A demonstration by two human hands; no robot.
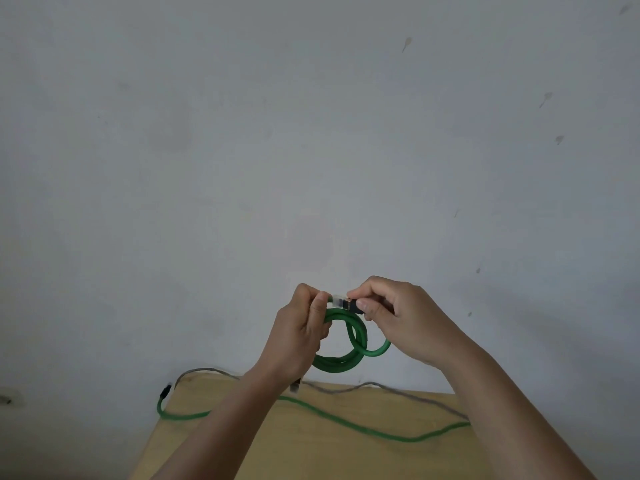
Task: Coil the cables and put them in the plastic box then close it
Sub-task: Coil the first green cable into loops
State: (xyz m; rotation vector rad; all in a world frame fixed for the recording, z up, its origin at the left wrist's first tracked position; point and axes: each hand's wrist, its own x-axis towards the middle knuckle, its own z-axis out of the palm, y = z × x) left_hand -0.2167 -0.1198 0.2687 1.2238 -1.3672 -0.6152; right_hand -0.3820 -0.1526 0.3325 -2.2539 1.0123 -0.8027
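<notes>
Finishing the green coil at the plug end

Holding the coiled green cable (pixel 341 344) up against the wall (pixel 311 133), above the far edge of the wooden table (pixel 311 455). Left hand (pixel 301 336) closed around the gathered loops; right hand (pixel 391 315) pinching the plug (pixel 348 303) between thumb and forefinger. Best done by keeping the loops even, tucking the plug end around the bundle, and holding the left grip firm so nothing springs apart.

Below, lying loose across the table: a second green cable (pixel 346 424) and a grey cable (pixel 398 393), both probably uncoiled work to come. Nothing blocking the hands. No plastic box in view, so placing must wait on finding it.
</notes>
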